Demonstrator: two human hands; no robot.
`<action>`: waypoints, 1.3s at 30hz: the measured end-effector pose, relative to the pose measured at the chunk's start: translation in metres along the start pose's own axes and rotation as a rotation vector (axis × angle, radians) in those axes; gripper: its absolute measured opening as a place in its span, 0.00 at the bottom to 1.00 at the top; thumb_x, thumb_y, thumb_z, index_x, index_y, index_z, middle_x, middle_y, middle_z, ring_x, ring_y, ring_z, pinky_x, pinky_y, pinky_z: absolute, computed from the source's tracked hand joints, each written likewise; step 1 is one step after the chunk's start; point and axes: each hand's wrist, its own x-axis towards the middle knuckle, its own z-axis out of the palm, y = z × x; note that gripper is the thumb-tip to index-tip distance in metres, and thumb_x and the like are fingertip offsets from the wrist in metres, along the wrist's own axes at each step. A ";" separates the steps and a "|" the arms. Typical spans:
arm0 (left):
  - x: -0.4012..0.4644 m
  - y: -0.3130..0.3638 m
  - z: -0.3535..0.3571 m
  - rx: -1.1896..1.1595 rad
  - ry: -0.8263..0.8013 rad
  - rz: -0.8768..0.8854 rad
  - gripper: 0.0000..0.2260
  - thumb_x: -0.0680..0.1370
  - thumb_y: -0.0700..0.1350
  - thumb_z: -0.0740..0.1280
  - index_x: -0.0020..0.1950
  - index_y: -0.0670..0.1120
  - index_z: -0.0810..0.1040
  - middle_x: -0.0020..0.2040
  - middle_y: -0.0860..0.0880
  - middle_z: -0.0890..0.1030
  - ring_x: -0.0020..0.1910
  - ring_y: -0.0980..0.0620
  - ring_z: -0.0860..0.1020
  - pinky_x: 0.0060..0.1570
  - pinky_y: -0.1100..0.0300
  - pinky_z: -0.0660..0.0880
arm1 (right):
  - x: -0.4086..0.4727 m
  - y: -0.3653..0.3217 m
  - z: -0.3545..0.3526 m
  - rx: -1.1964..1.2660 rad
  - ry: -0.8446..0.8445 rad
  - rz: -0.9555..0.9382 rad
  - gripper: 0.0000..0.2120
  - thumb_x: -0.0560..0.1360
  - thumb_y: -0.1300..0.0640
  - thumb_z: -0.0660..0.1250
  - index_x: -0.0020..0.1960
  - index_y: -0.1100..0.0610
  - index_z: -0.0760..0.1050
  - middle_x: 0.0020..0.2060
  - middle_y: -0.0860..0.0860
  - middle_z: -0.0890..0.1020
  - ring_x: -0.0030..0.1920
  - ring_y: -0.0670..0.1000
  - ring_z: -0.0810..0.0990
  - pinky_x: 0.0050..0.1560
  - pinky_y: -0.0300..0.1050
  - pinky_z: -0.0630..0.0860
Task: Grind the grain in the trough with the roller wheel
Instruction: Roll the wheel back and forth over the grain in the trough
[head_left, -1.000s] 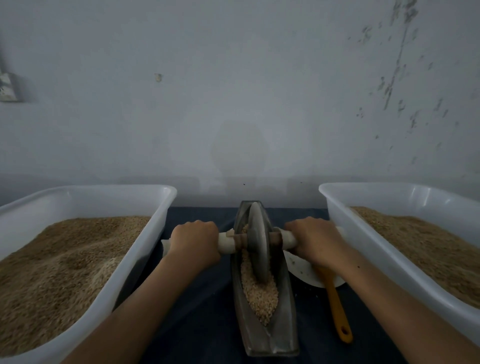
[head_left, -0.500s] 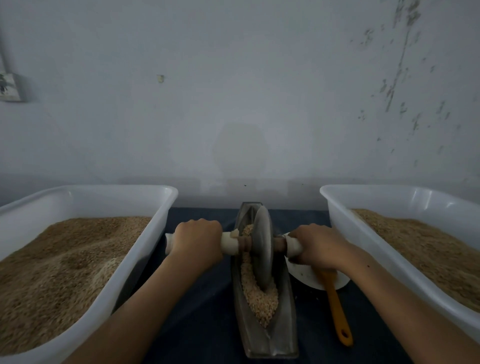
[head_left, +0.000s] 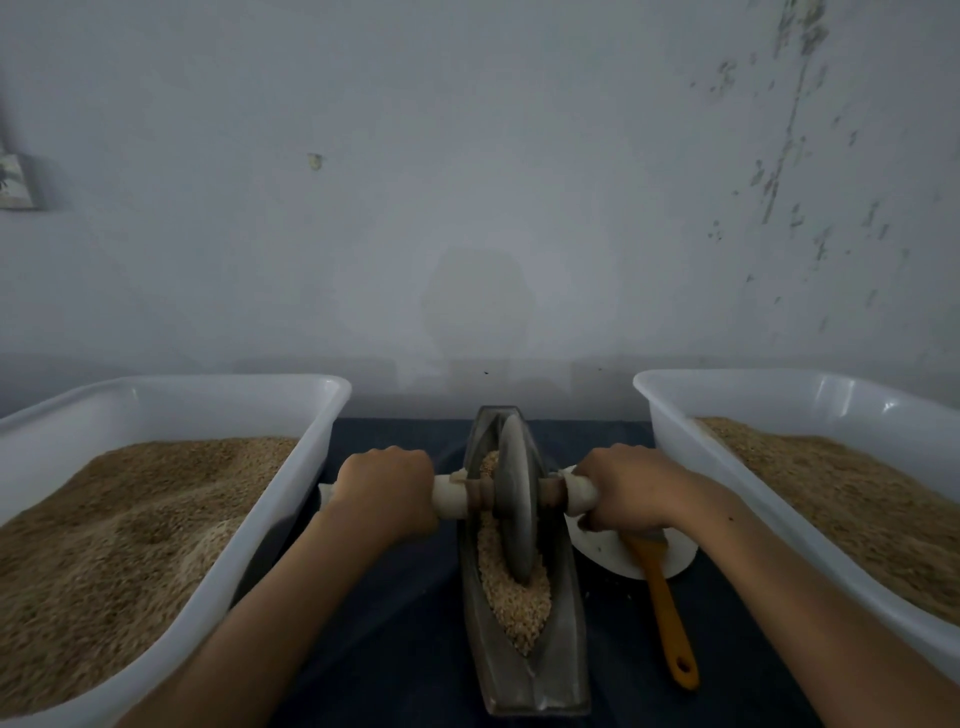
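Hands: your left hand (head_left: 387, 491) and right hand (head_left: 626, 491) each grip the axle (head_left: 449, 496).
Hidden: wheel (head_left: 517, 499) base sits buried in grain (head_left: 514, 603).
Bench (head_left: 395, 623): dark cloth.
Wall (head_left: 467, 182): stained.

Left tub (head_left: 332, 410) cut off by left and bottom edges; right tub (head_left: 644, 395) cut off by right edge. Axle handle (head_left: 449, 493) ends hidden inside left hand (head_left: 387, 491) and right hand (head_left: 623, 491); fingers curl under, out of sight. Roller wheel (head_left: 517, 499) lower rim buried in grain (head_left: 514, 608). White dish (head_left: 608, 551) partly hidden behind right hand. Orange utensil (head_left: 667, 618) head hidden under right wrist. Wall fixture (head_left: 15, 182) cut off by left edge, too blurred to identify.
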 end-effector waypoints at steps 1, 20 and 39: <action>0.000 0.000 -0.001 -0.002 -0.017 0.004 0.11 0.73 0.51 0.67 0.53 0.47 0.74 0.39 0.53 0.70 0.39 0.53 0.71 0.42 0.59 0.69 | 0.000 0.000 -0.001 0.004 -0.012 -0.003 0.07 0.71 0.49 0.71 0.46 0.48 0.74 0.41 0.46 0.78 0.42 0.48 0.77 0.39 0.41 0.70; -0.003 0.002 0.003 -0.028 0.063 -0.061 0.11 0.75 0.51 0.66 0.55 0.48 0.75 0.49 0.50 0.79 0.47 0.51 0.77 0.43 0.60 0.69 | 0.001 -0.006 0.008 -0.062 0.237 0.003 0.06 0.76 0.47 0.64 0.43 0.49 0.73 0.41 0.47 0.79 0.41 0.49 0.77 0.40 0.43 0.68; -0.001 0.004 0.009 -0.061 0.103 -0.101 0.09 0.76 0.50 0.65 0.54 0.50 0.74 0.49 0.50 0.79 0.48 0.51 0.77 0.42 0.59 0.68 | 0.002 -0.011 0.012 -0.061 0.370 0.013 0.02 0.77 0.53 0.62 0.46 0.50 0.71 0.44 0.48 0.80 0.45 0.51 0.79 0.49 0.48 0.75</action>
